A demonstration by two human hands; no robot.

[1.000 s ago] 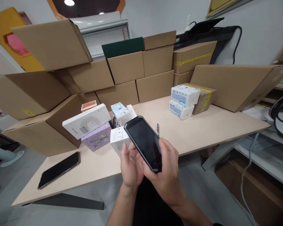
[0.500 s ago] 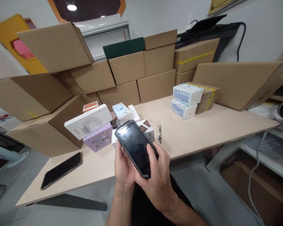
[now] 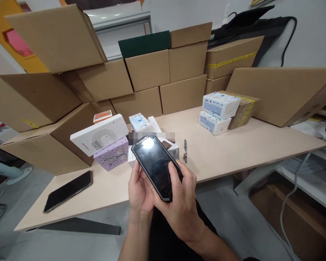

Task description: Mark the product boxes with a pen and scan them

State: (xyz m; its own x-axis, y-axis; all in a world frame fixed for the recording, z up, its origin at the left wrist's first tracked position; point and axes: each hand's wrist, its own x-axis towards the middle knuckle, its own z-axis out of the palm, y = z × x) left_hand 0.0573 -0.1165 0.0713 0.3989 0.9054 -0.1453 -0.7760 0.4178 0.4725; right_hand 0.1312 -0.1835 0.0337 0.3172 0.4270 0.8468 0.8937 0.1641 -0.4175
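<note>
A black smartphone (image 3: 154, 165) with a dark screen and a bright reflection near its top is held up before me, over the table's near edge. My left hand (image 3: 141, 192) supports it from the left and from beneath, its fingers partly hidden behind the phone. Gripping the lower right side is my right hand (image 3: 180, 199), with its index finger lying on the screen. A second smartphone (image 3: 68, 191), screen dark, rests on the table to the left. Just behind the held phone are a white box (image 3: 174, 150) and a purple patterned box (image 3: 112, 154).
A white power bank box (image 3: 100, 134) leans on the purple one. Stacked tissue packs (image 3: 214, 123) stand on the right of the table (image 3: 250, 152). Glasses (image 3: 185, 150) lie near the middle. Several cardboard boxes (image 3: 148, 103) line the back like a wall.
The camera view has shifted slightly, so the boxes appear higher. Both hands keep hold of the smartphone, which is tilted a little differently, and its screen reflection is brighter.
</note>
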